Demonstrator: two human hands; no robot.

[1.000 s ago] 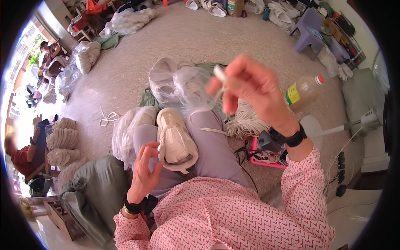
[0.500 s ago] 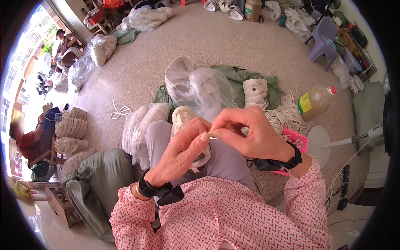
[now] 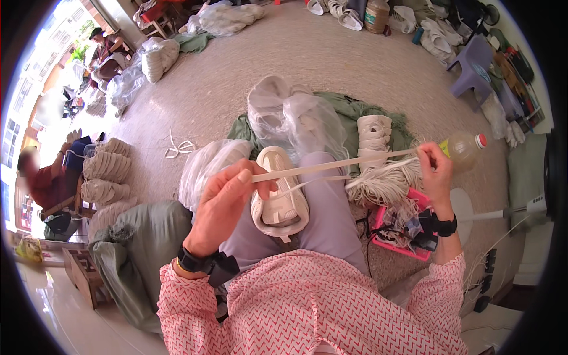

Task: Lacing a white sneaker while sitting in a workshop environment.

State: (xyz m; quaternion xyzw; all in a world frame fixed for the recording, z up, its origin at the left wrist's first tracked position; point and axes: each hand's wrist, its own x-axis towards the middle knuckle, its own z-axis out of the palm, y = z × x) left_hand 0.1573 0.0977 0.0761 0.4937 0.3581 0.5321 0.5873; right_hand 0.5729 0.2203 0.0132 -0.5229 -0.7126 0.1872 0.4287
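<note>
My left hand and right hand, fingers pinched on a flat white shoelace, cream sneaker on my lap, pink plastic basket holding tangled laces

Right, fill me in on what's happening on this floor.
A person sits on the floor with a pale shoe resting on their lap. The left hand pinches one end of a flat white lace, and the right hand pulls the other end out taut to the side. A bundle of laces and a pink tray lie by the right knee, with bagged shoes ahead. Another person sits at far left.
</note>
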